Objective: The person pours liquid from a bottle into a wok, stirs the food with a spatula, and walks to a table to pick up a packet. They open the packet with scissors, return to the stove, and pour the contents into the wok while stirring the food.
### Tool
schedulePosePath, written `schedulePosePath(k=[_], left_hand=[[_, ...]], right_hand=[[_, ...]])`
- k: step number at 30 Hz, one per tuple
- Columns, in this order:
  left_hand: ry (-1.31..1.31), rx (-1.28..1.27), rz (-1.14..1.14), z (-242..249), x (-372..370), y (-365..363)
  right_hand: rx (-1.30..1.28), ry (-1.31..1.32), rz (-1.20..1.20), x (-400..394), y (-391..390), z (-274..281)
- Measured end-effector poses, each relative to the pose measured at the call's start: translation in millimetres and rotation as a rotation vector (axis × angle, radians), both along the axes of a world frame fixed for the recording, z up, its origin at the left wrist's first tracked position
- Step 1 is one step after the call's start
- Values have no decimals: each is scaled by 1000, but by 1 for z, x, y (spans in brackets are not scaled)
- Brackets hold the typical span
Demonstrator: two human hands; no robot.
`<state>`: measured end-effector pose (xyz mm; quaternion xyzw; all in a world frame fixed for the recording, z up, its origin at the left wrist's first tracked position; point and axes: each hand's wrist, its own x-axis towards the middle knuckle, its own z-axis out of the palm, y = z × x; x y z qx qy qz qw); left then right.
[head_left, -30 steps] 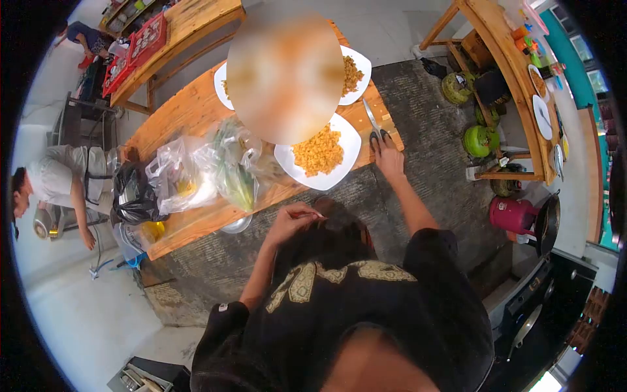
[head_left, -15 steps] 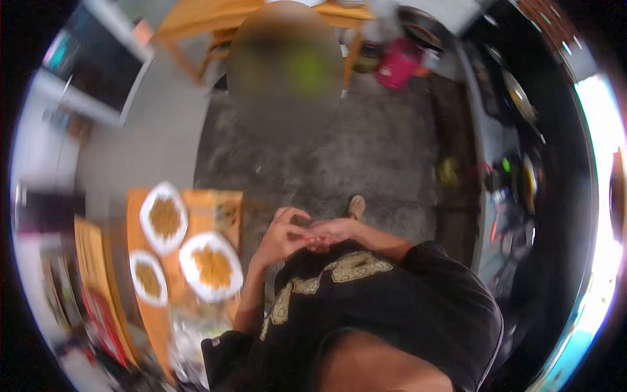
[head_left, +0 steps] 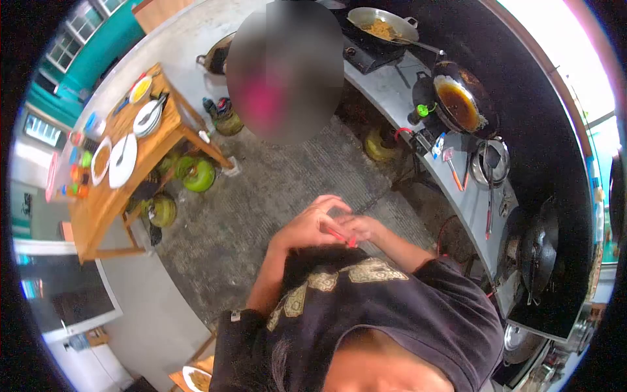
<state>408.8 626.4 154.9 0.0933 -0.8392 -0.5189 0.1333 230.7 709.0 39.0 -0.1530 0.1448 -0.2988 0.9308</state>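
Note:
In front of my black patterned shirt [head_left: 392, 307], my two hands meet at waist height. My left hand [head_left: 312, 225] has its fingers bent in a pinch around a small, thin red object [head_left: 341, 236], whose exact kind I cannot make out. Close against it, my right hand [head_left: 363, 228] curls its fingers at the other end of the red object. Parts of the fingertips overlap and are slightly blurred.
On the right, a curved counter [head_left: 460, 212] bears a wok of brown oil [head_left: 457, 104], a pan of food [head_left: 382, 27], an orange-handled spatula [head_left: 452, 168] and a metal pot [head_left: 490, 162]. Leftward, a wooden table [head_left: 98, 219] holds plates and bottles. Green gas cylinders [head_left: 196, 175] stand beneath.
My view has turned right, bringing the counter and woks closer. The table with plates of food has slid to the bottom left edge. A red object now shows between my hands.

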Motion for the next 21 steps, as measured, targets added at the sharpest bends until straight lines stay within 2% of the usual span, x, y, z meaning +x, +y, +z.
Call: schedulePosePath(k=[2, 5, 6, 8, 11, 13, 16, 19, 20, 21], left_hand=[[7, 14, -45, 5, -20, -41], [46, 85, -49, 1, -43, -106], [74, 147, -10, 0, -50, -130], [176, 158, 35, -7, -60, -189], [121, 218, 192, -22, -60, -272], [-16, 177, 238, -25, -64, -331], [-170, 133, 313, -27, -75, -393], [-76, -72, 280, -34, -92, -443], [-94, 22, 271, -36, -98, -456], [-134, 11, 272, -39, -104, -468]], right_hand=[[6, -93, -77, -11, -23, 2], [-4, 32, -217, -24, -70, 2], [86, 83, -302, -29, -88, -2], [74, 95, -542, -48, -130, 0], [174, 166, -914, -82, -193, 18], [180, 81, -1192, -116, -241, 19], [77, 73, -1317, -177, -292, 21], [74, 53, -1443, -236, -337, 18], [76, 68, -1488, -259, -355, 18], [82, 84, -1530, -278, -375, 22]])
